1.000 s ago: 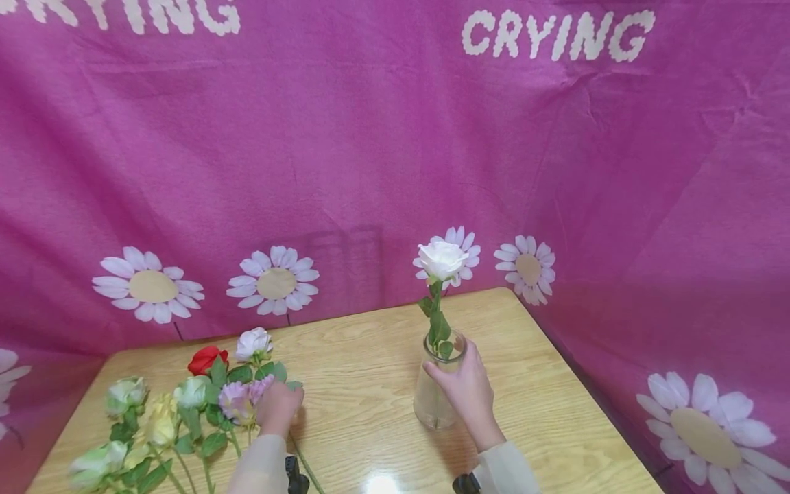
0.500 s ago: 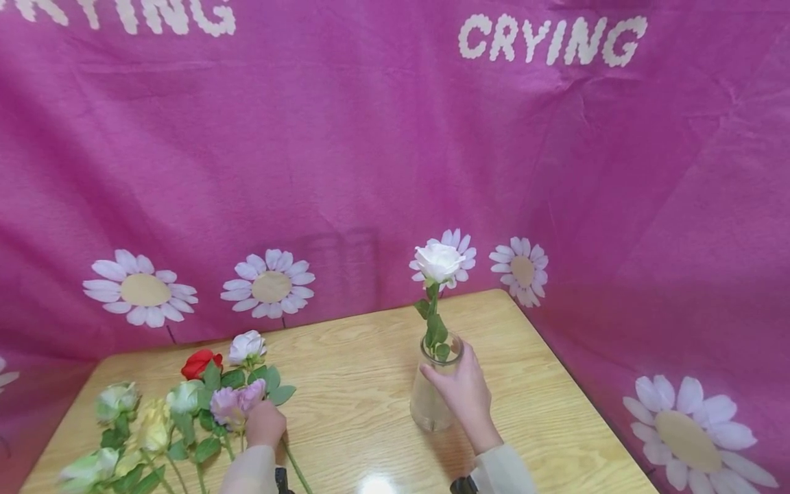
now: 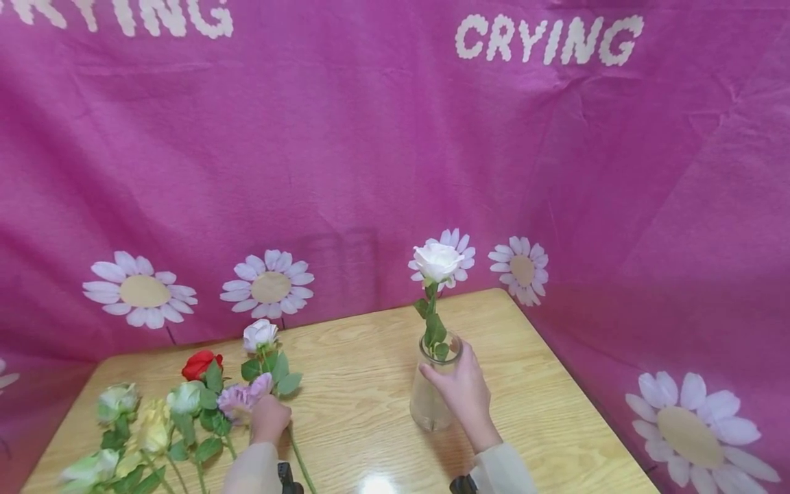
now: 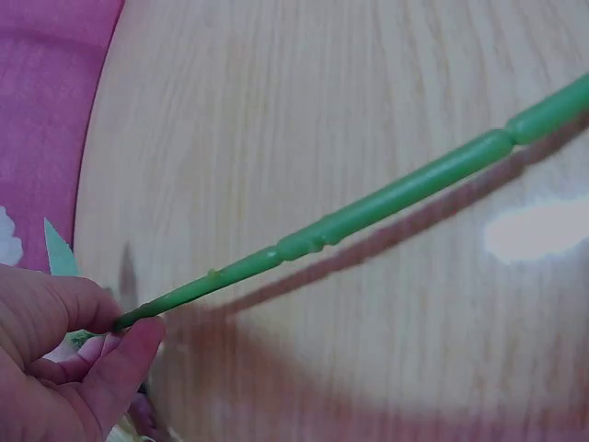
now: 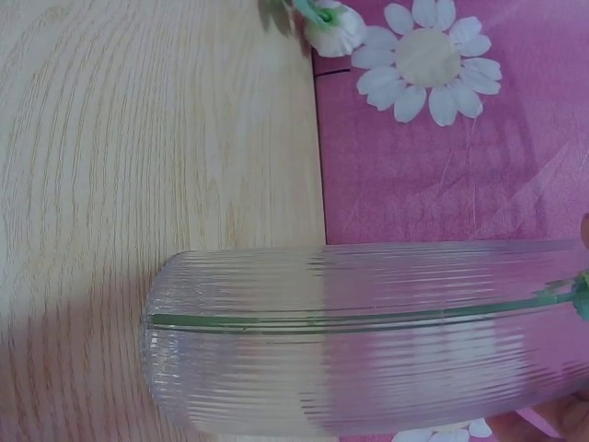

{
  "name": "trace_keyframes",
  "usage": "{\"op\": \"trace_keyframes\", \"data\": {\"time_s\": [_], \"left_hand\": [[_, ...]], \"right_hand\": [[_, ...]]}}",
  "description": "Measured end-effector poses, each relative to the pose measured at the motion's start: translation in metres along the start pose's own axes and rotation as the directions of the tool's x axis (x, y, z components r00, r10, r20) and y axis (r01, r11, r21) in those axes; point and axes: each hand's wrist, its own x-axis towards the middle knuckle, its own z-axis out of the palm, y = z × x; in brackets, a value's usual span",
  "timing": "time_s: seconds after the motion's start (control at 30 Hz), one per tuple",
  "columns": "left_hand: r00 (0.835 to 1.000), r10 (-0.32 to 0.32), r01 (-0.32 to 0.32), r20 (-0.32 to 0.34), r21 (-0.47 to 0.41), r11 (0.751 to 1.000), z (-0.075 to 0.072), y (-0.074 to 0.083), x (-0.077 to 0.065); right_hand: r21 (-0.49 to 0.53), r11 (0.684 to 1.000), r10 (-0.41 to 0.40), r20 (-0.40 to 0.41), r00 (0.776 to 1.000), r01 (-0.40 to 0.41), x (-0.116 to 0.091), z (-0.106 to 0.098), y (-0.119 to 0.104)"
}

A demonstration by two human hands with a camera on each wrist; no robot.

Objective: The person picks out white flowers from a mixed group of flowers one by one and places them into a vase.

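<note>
My left hand (image 3: 269,418) pinches the green stem (image 4: 396,198) of a pale white rose (image 3: 260,336) between thumb and fingers. The stem's lower part slants over the table, its shadow beneath it. Beside that hand lie lilac flowers (image 3: 243,398), partly covered by it. At the right, my right hand (image 3: 463,391) grips a clear ribbed glass vase (image 5: 239,378) near its rim, thumb on the near side. A white rose (image 3: 438,262) stands upright in the vase, its stem (image 5: 368,319) reaching the bottom.
Left on the wooden table (image 3: 352,363) lie a red rose (image 3: 201,365), a yellow flower (image 3: 154,427) and several pale green-white roses (image 3: 117,401). A magenta cloth (image 3: 370,137) with printed daisies hangs behind and beside the table.
The left hand drew left and nearer, then shifted slightly right and away. The pale white rose moved right and away from the red rose with it. The right hand stayed on the vase.
</note>
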Motion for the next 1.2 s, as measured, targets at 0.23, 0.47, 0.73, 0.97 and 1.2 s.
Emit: {"op": "trace_keyframes", "data": {"time_s": [0.23, 0.47, 0.73, 0.97, 1.2], "left_hand": [[0.995, 0.072, -0.072, -0.073, 0.010, 0.997, 0.025, -0.020, 0.029], [0.994, 0.077, -0.080, -0.081, -0.042, 0.996, -0.018, 0.039, 0.003], [0.995, 0.064, -0.071, -0.072, -0.105, 0.992, -0.031, 0.061, 0.007], [0.998, 0.039, -0.045, -0.040, -0.150, 0.988, -0.036, 0.074, 0.004], [0.999, 0.028, -0.032, -0.029, -0.146, 0.989, -0.036, 0.081, 0.004]], "right_hand": [[-0.009, 1.000, -0.005, -0.006, 1.000, 0.005, 0.000, 0.002, 0.001], [-0.008, 1.000, -0.004, -0.002, 1.000, 0.004, -0.001, 0.003, 0.001], [-0.014, 1.000, -0.006, 0.001, 1.000, 0.006, 0.000, 0.004, 0.001], [-0.017, 1.000, -0.017, -0.001, 1.000, 0.017, 0.001, 0.004, 0.001], [-0.023, 1.000, -0.011, -0.007, 1.000, 0.011, 0.002, 0.004, 0.003]]}}
